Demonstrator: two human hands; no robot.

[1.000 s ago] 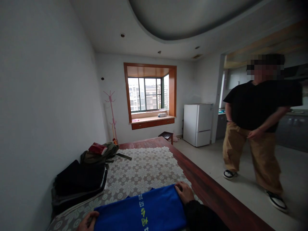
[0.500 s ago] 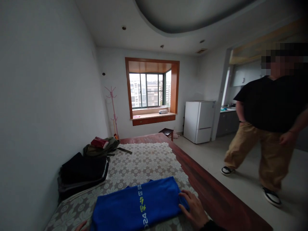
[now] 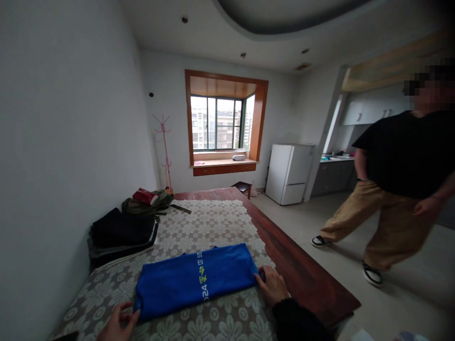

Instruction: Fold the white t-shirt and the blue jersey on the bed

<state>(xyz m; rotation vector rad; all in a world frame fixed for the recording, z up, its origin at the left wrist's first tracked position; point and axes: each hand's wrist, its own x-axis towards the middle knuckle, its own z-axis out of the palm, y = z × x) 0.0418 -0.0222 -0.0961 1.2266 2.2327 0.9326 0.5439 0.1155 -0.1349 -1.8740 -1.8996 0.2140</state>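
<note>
A folded blue T-shirt (image 3: 174, 284) with white and yellow-green print lies flat on the patterned tablecloth (image 3: 209, 227), its long side running left to right. At its lower left corner is my left hand (image 3: 119, 323), thumb and fingers closed on the fabric edge. My right hand (image 3: 273, 285), in a dark sleeve, grips the right end of the T-shirt between thumb and fingers. Part of that end is hidden behind the fingers.
A stack of dark folded clothes (image 3: 122, 234) and an olive bag (image 3: 147, 204) with a red item (image 3: 145, 195) on top lie along the left wall. The dark red table edge (image 3: 305, 260) runs down the right. A person (image 3: 405, 156) stands beyond it, near a white fridge (image 3: 289, 173).
The view has shifted, showing more of both hands. My left hand has come further in at the T-shirt's left corner. The right hand's fingers have drawn together on its right end. The other person has stepped.
</note>
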